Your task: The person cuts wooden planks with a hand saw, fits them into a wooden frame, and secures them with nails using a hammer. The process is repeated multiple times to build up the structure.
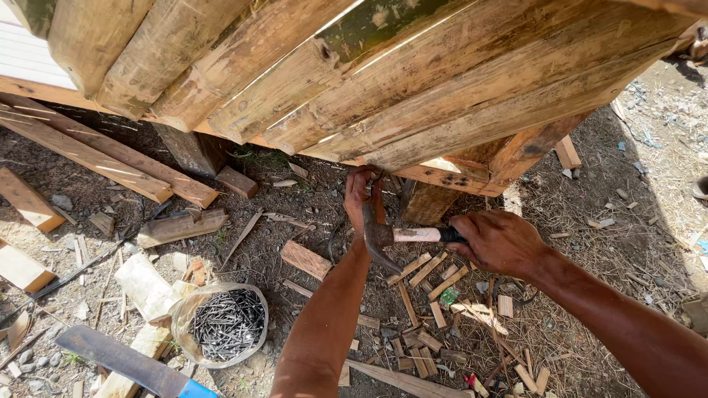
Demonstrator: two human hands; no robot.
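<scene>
Right hand [498,242]: closed in a full fist around the dark grip end of a claw hammer [398,236], shaft held level, pale wooden handle showing between fist and head. Hammer: steel head with curved claw pointing down toward the ground; judged head-heavy and rigid, the dark grip looking less slippery than the bare wood; best held far back on the grip, as here, for swing, nearer the head for control. Left hand [361,193]: fingers pinched narrow against the lower edge of the bamboo-slat panel [413,96], just by the hammer head; what they pinch is too small to make out. Panel: split bamboo lengths laid side by side over a wooden frame rail [450,173], tilted over the work; judged stiff, rough, liable to split along the grain. Below, a short wooden post [426,203] stands under the rail. Ground [649,221]: bare earth strewn with wood offcuts [428,269] directly under the hands. Toward the lower left edge, a clear plastic bowl of dark nails [225,323]; nails small, loose, sharp. Beside it, a broad blade with blue handle [129,360]. Upper left, long planks [96,151] lying flat.
</scene>
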